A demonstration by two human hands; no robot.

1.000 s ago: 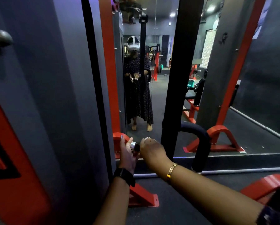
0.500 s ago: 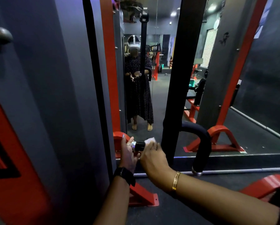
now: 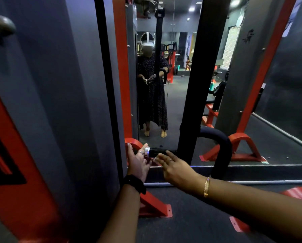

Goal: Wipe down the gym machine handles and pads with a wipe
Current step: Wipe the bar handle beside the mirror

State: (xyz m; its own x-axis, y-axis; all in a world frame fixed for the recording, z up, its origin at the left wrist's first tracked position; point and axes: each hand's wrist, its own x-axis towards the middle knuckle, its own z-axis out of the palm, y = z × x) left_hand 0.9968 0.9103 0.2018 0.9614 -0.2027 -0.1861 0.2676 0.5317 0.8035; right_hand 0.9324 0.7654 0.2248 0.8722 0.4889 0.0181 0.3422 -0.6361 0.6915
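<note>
Handle: the short black handle (image 3: 162,152) juts out level from the foot of the black post (image 3: 204,85), low in the middle of my view, its silver cap (image 3: 147,151) pointing left.
Left hand: the left hand (image 3: 138,163) pinches the capped end, thumb laid over the top and ringed fingers curled beside it; one finger points up against the red frame behind.
Right hand: the right hand (image 3: 176,168) reaches in from the right with fingers straight and spread, the upper fingertip touching the black grip.
Wipe: a pale sliver, which I take for the wipe (image 3: 154,157), shows under the handle at the right fingertips; I cannot tell whether it is pinched or only pressed.
Wrists: a black watch (image 3: 135,183) on the left, a gold bracelet (image 3: 206,187) on the right.
Padded bar: a curved padded bar (image 3: 224,151) arches down just right of the post.
Mirror: the mirror (image 3: 174,106) behind reflects a barefoot person in a dark dress and white headset, both hands at the handle.
Floor: a red foot (image 3: 155,207) is bolted to the dark floor (image 3: 190,216) below the left forearm.
</note>
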